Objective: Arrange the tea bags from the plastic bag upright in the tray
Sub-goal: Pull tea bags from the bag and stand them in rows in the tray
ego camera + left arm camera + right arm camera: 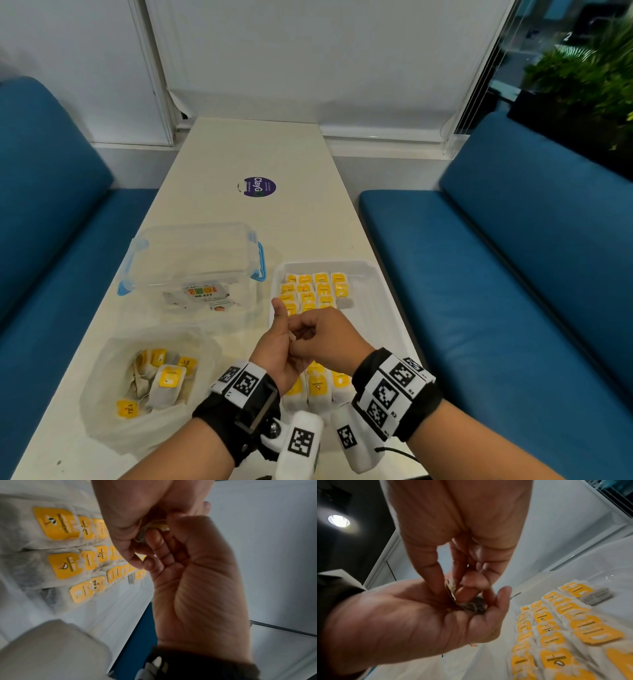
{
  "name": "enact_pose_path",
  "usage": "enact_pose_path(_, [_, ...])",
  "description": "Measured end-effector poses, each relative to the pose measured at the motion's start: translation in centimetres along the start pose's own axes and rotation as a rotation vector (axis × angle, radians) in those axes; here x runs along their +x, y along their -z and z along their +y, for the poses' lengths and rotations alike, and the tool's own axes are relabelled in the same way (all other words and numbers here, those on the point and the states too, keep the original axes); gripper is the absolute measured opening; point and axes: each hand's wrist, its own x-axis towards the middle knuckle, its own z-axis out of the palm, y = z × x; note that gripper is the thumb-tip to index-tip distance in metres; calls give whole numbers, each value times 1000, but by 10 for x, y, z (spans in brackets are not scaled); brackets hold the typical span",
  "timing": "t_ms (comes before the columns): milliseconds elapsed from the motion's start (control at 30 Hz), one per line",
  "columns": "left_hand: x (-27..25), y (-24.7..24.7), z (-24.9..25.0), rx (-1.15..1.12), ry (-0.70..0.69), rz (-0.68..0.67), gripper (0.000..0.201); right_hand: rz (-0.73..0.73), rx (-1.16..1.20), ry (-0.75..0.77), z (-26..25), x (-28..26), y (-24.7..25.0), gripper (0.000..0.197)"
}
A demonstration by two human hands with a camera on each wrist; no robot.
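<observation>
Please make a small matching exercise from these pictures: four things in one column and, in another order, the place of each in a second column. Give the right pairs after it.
Things
1. plastic bag
2. white tray
3. clear lidded box
4. purple sticker

Places
A. far middle of the table
B. right side of the table, rows of tea bags inside
C. near left corner, loose tea bags inside
D. left side, beyond the bag

Pairs: 1-C, 2-B, 3-D, 4-A

Black wrist straps (236, 418) bearing white square-coded markers (394, 390).
</observation>
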Motion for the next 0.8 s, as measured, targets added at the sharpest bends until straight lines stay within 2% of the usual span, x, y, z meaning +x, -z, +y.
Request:
enact_pose_path(67, [2, 1, -1, 63, -12, -28, 79, 36, 1, -19, 1, 2, 1, 11])
enact_pose_path(133, [3, 4, -1, 100, -29, -36, 77, 90, 10, -71, 4, 7, 9, 16])
enact_pose_path(200, [1, 6, 1, 133, -49, -22, 58, 152, -6, -120, 7, 12, 21, 14])
enact_pose_path(300, [0, 8, 2, 270, -61, -45, 16, 185, 38, -172, 9, 17, 39, 16])
enact_pose_path(333, [0, 7, 2, 297, -66, -50, 11, 196, 77, -185, 10, 18, 42, 17])
enact_pose_path(467, [1, 2, 0, 316, -130, -11, 12, 212, 329, -273, 13, 19, 41, 14])
enact_pose_path(600, [6, 2, 2, 383, -177, 45, 9, 216, 399, -366, 20, 18, 37, 22])
enact_pose_path(700, [8, 5, 11, 557, -230, 104, 13, 280, 210, -342, 24, 23, 48, 12])
enact_pose_path(767, [12, 10, 17, 723, -294, 131, 15, 348, -82, -284, 28, 29, 60, 5])
enact_pose_path(800, [14, 14, 20, 796, -325, 140, 17, 369, -227, -273, 31, 33, 66, 9])
